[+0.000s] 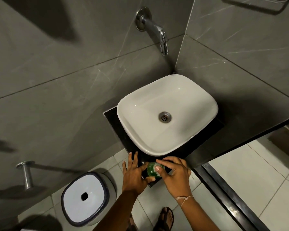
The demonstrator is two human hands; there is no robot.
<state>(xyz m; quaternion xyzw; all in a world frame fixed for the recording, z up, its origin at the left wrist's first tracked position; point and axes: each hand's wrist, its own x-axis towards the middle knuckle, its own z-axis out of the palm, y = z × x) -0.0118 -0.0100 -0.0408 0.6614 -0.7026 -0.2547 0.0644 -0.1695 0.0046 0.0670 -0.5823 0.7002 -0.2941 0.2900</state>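
Observation:
A small green bottle (pixel 153 170) stands on the near corner of the black counter (pixel 113 118), just in front of the white basin (pixel 167 114). My left hand (pixel 134 174) lies beside it on the left, thumb and forefinger against its side, the other fingers stretched toward the basin. My right hand (pixel 175 175) comes from the right, with its thumb pressed on the bottle's top and its fingers curved over the far side. Most of the bottle's body is hidden by the two hands.
A chrome tap (pixel 154 29) juts from the grey tiled wall above the basin. A white bin with a dark rim (pixel 86 197) stands on the floor at the left, below a chrome wall peg (pixel 26 174). My sandalled feet (pixel 164 217) are on pale floor tiles.

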